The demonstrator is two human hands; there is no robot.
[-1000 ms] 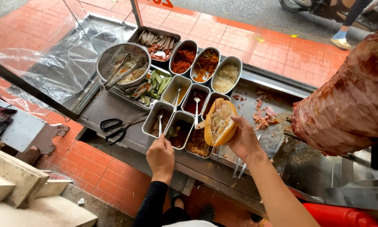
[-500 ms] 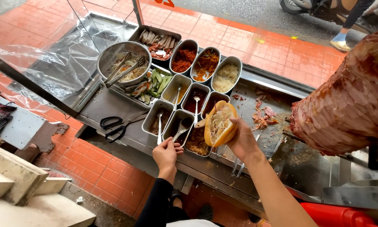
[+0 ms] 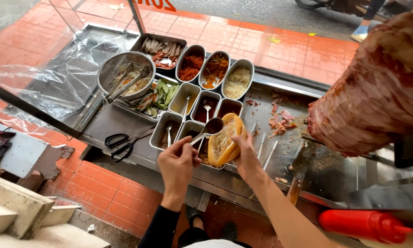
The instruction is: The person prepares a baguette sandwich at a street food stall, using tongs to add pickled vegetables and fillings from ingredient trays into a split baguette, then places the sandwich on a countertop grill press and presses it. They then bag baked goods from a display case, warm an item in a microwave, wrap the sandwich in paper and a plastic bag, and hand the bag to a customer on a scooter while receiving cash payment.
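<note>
My right hand (image 3: 246, 156) holds an open, filled bread roll (image 3: 224, 139) over the steel counter. My left hand (image 3: 179, 164) grips a metal spoon (image 3: 209, 128) whose bowl, full of dark sauce, hovers at the left edge of the roll. Below the spoon sit small steel sauce tins (image 3: 170, 131), some with spoons standing in them.
Tins of shredded fillings (image 3: 237, 79) line the back, beside a round pan with tongs (image 3: 124, 80) and a tray of cut vegetables (image 3: 158, 97). Black scissors (image 3: 122, 143) lie at the left. A large meat spit (image 3: 381, 87) hangs at the right, above a red squeeze bottle (image 3: 365, 224).
My left hand reached into a sauce tin, took the spoon and lifted it, loaded with sauce, up to the roll. The roll stayed roughly in place.
</note>
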